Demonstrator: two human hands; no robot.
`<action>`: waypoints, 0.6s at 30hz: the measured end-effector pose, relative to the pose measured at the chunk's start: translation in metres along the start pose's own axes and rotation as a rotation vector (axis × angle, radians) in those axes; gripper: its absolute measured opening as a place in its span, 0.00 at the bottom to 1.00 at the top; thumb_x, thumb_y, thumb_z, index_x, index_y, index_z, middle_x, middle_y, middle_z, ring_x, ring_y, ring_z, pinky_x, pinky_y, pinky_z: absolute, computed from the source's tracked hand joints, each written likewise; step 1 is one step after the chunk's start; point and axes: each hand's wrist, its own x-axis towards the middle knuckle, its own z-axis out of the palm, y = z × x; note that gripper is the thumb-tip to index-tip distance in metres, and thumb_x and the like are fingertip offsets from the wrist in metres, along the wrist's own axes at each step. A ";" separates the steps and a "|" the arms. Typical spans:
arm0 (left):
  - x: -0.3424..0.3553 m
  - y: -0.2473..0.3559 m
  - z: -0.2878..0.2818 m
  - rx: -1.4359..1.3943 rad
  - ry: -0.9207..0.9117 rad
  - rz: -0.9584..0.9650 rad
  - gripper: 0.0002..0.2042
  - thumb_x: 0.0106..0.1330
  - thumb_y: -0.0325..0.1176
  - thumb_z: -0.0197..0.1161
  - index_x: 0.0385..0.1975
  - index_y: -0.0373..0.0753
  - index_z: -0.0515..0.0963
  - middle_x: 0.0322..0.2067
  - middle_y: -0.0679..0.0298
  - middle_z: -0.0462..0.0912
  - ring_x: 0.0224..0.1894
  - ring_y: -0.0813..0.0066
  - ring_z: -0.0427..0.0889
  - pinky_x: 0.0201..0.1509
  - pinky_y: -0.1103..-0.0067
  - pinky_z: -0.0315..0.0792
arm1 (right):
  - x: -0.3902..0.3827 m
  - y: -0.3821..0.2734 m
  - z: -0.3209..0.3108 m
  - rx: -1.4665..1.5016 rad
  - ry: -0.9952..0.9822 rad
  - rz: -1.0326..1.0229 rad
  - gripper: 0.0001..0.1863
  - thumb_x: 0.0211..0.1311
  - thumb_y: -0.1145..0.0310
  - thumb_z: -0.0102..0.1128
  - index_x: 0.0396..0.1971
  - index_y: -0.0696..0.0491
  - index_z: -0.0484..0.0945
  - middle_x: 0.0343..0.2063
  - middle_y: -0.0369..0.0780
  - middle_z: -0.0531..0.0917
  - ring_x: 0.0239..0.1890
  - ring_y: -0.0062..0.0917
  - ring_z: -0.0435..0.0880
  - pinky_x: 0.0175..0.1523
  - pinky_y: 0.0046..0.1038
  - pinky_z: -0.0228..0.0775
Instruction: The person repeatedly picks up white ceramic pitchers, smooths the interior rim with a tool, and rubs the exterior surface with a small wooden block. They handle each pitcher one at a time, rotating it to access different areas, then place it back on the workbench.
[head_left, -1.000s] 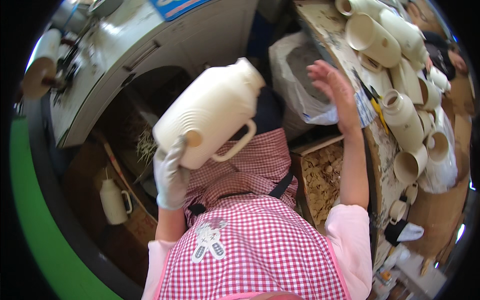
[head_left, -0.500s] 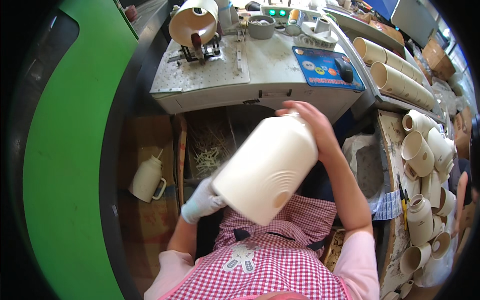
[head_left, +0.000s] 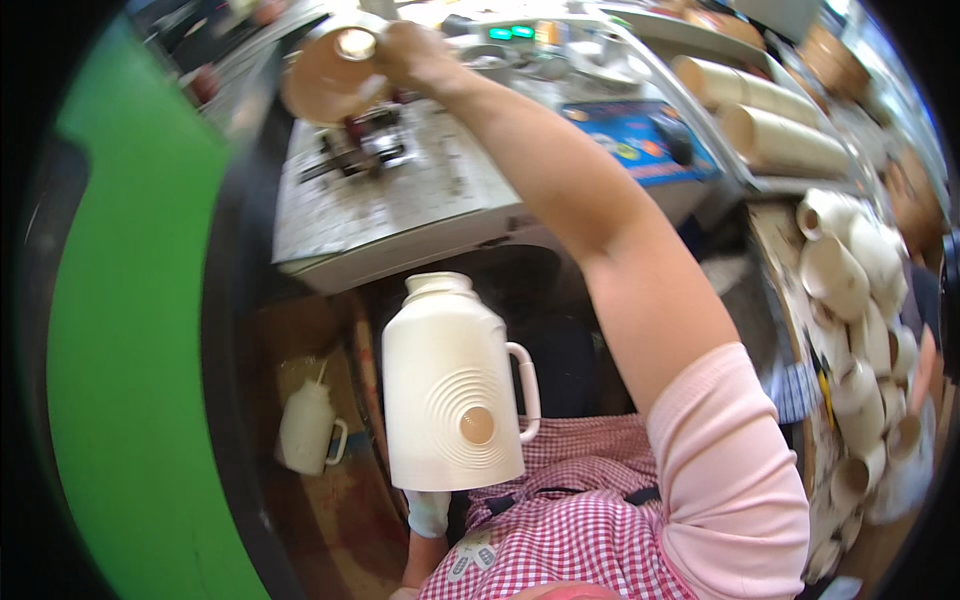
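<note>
A cream jug shell (head_left: 435,380) with a side handle, a ringed pattern and a round tan spot stands upright before my apron. Beneath it my left hand (head_left: 428,513), in a pale glove, supports it; the jug hides most of the fingers. My right arm stretches to the back left, over the white worktable (head_left: 440,215). Up there my right hand (head_left: 415,57), blurred, is closed at the side of another hollow cream shell (head_left: 330,85), whose wide opening shows. Just below that shell is a small dark metal fixture (head_left: 365,140).
A similar handled jug (head_left: 308,430) lies in a box at the left. Cream cylinders (head_left: 790,140) lie in rows at the right, above a bench crowded with jug shells (head_left: 835,270). A mouse (head_left: 672,140) rests on a blue mat (head_left: 620,150). A green panel (head_left: 150,350) borders the left.
My right hand has left the jug shell and reached to the shell at the fixture. The held jug has turned upright, its handle now showing at the right. The view has shifted slightly.
</note>
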 end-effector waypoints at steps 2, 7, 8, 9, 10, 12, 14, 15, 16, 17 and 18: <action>-0.002 -0.008 0.011 0.042 -0.055 -0.021 0.32 0.82 0.46 0.51 0.75 0.31 0.56 0.73 0.53 0.64 0.72 0.60 0.67 0.75 0.64 0.64 | -0.004 0.032 -0.006 0.052 0.190 0.028 0.14 0.64 0.60 0.61 0.30 0.57 0.87 0.32 0.51 0.88 0.34 0.48 0.89 0.43 0.46 0.81; 0.011 -0.022 0.030 0.047 -0.125 -0.175 0.29 0.82 0.41 0.52 0.75 0.30 0.58 0.71 0.53 0.67 0.70 0.62 0.70 0.74 0.66 0.65 | -0.112 0.161 -0.127 0.784 -0.040 0.136 0.16 0.76 0.61 0.57 0.42 0.59 0.85 0.25 0.46 0.89 0.21 0.28 0.90 0.24 0.26 0.83; 0.016 -0.025 0.033 0.056 -0.132 -0.206 0.28 0.82 0.39 0.52 0.74 0.30 0.58 0.71 0.53 0.67 0.70 0.62 0.70 0.73 0.67 0.66 | -0.137 0.188 -0.160 0.696 -0.024 0.268 0.28 0.72 0.49 0.62 0.53 0.62 0.81 0.31 0.50 0.90 0.31 0.34 0.92 0.33 0.32 0.84; 0.021 -0.026 0.034 0.135 -0.152 -0.216 0.27 0.82 0.38 0.53 0.74 0.30 0.59 0.70 0.52 0.68 0.69 0.62 0.71 0.73 0.67 0.66 | -0.192 0.221 -0.212 0.611 0.163 0.515 0.30 0.74 0.38 0.49 0.60 0.45 0.79 0.39 0.38 0.89 0.42 0.27 0.87 0.39 0.62 0.75; 0.027 -0.027 0.037 0.265 -0.188 -0.166 0.26 0.81 0.35 0.53 0.73 0.28 0.60 0.69 0.52 0.70 0.67 0.61 0.72 0.72 0.67 0.66 | -0.229 0.250 -0.253 0.701 0.224 0.579 0.22 0.78 0.53 0.48 0.54 0.54 0.79 0.36 0.40 0.89 0.29 0.24 0.84 0.30 0.26 0.75; 0.039 -0.026 0.045 0.525 -0.242 -0.057 0.23 0.80 0.30 0.54 0.70 0.26 0.63 0.65 0.50 0.74 0.64 0.60 0.75 0.70 0.68 0.67 | -0.264 0.313 -0.320 0.677 0.182 0.849 0.21 0.73 0.54 0.52 0.52 0.57 0.78 0.34 0.43 0.88 0.20 0.22 0.76 0.26 0.24 0.71; 0.051 -0.024 0.059 0.792 -0.370 0.178 0.22 0.80 0.29 0.54 0.69 0.25 0.64 0.65 0.50 0.75 0.64 0.60 0.76 0.70 0.69 0.67 | -0.296 0.374 -0.354 0.581 0.350 0.937 0.19 0.70 0.58 0.53 0.45 0.59 0.82 0.27 0.45 0.88 0.19 0.26 0.79 0.25 0.26 0.72; 0.056 -0.022 0.068 0.807 -0.406 0.253 0.22 0.80 0.29 0.54 0.69 0.25 0.64 0.64 0.50 0.75 0.64 0.60 0.76 0.70 0.69 0.67 | -0.304 0.400 -0.366 0.509 0.271 1.021 0.25 0.69 0.51 0.54 0.48 0.60 0.82 0.32 0.47 0.88 0.29 0.32 0.82 0.36 0.32 0.73; 0.060 -0.019 0.077 0.839 -0.448 0.229 0.22 0.80 0.29 0.54 0.69 0.25 0.64 0.64 0.50 0.75 0.64 0.60 0.76 0.70 0.69 0.67 | -0.306 0.423 -0.371 0.442 0.187 1.100 0.32 0.69 0.43 0.55 0.51 0.61 0.81 0.38 0.49 0.89 0.40 0.38 0.84 0.46 0.37 0.75; 0.061 -0.018 0.088 0.787 -0.442 0.176 0.23 0.80 0.29 0.54 0.69 0.25 0.64 0.64 0.50 0.75 0.64 0.60 0.75 0.70 0.68 0.67 | -0.313 0.440 -0.370 0.383 0.097 1.178 0.39 0.68 0.36 0.56 0.55 0.63 0.80 0.44 0.50 0.89 0.50 0.44 0.87 0.56 0.43 0.77; 0.062 -0.016 0.097 0.766 -0.414 0.178 0.22 0.79 0.29 0.55 0.68 0.26 0.66 0.63 0.51 0.76 0.62 0.60 0.77 0.68 0.68 0.69 | -0.317 0.452 -0.367 0.287 0.191 1.127 0.32 0.67 0.43 0.55 0.48 0.62 0.82 0.37 0.50 0.88 0.43 0.41 0.87 0.49 0.41 0.77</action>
